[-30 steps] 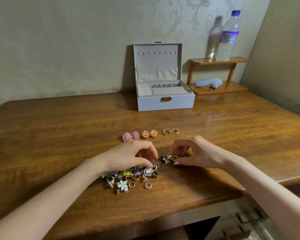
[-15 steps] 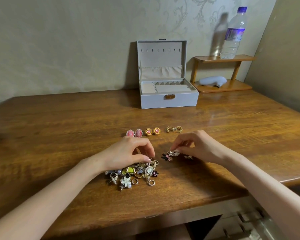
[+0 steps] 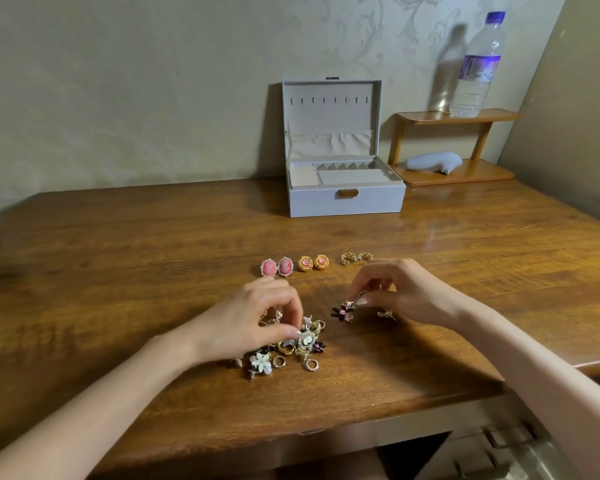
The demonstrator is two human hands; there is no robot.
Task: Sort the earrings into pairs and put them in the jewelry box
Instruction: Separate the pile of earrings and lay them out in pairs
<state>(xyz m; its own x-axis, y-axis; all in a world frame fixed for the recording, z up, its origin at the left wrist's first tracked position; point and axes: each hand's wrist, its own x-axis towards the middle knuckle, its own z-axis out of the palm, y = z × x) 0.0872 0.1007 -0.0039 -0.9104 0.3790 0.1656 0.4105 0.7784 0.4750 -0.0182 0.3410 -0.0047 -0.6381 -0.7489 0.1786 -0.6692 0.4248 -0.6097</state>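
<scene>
A pale grey rectangular jewelry box point(image 3: 347, 199) stands open on the brown wooden table point(image 3: 118, 258). In front of it three pairs lie in a row: pink oval earrings point(image 3: 277, 267), round gold-rimmed pink earrings point(image 3: 313, 263) and gold openwork earrings point(image 3: 355, 258). Nearer the person than that row, the left hand point(image 3: 253, 323) curls over a heap of mixed earrings point(image 3: 291, 355); whether it grips one, I cannot tell. The right hand point(image 3: 402, 292) pinches a small pale star-shaped earring point(image 3: 350, 303).

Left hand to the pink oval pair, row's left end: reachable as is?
Likely yes. The pink oval pair lies just beyond the left hand, with only bare table between. The hand is busy in the earring pile, so it must lift out first.
</scene>
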